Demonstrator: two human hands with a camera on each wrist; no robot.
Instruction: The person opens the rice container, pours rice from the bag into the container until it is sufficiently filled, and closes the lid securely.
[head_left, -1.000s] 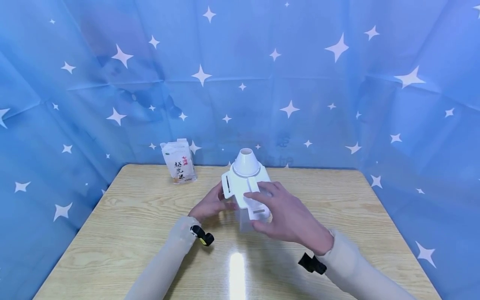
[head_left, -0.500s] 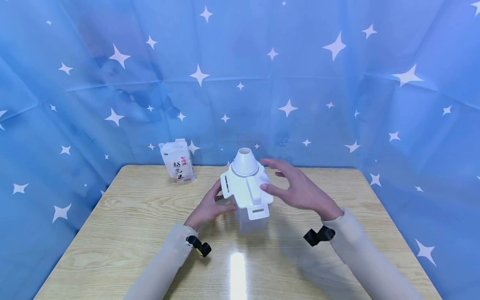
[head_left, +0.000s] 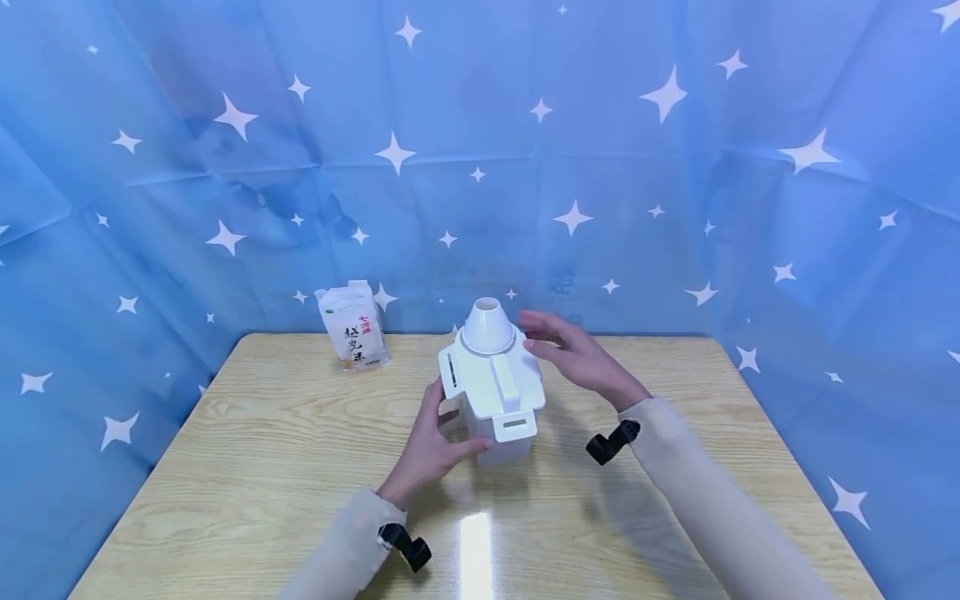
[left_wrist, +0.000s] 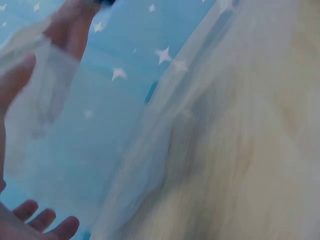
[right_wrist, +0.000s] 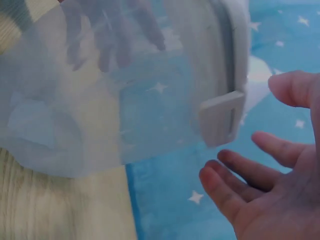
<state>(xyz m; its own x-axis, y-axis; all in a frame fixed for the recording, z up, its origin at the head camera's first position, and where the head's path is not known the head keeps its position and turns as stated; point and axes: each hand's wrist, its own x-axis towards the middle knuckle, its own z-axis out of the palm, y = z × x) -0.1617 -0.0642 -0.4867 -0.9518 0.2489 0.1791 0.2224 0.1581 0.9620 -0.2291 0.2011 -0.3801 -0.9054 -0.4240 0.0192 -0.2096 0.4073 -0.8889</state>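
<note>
A translucent plastic storage container (head_left: 507,452) stands upright on the table, topped by a white lid (head_left: 480,383) with a cone-shaped spout (head_left: 488,327) and a raised bar. Latch flaps show at the lid's left (head_left: 452,372) and front (head_left: 515,426). My left hand (head_left: 426,450) is at the container's left front corner, thumb across the front and fingers along the left side. Through the clear wall, its spread fingers (right_wrist: 110,40) show in the right wrist view. My right hand (head_left: 577,354) is beside the lid's right rear, fingers relaxed, with a gap to the flap (right_wrist: 220,120) in the right wrist view.
A white printed bag (head_left: 354,327) with dark and red characters stands at the back left of the wooden table (head_left: 262,467). Behind the table hangs a blue curtain (head_left: 465,100) with white stars. Each wrist wears a small black camera.
My right hand has left the lid's front flap and moved to its right rear. My left hand's wrist has come nearer, and its thumb now reaches farther across the container's front.
</note>
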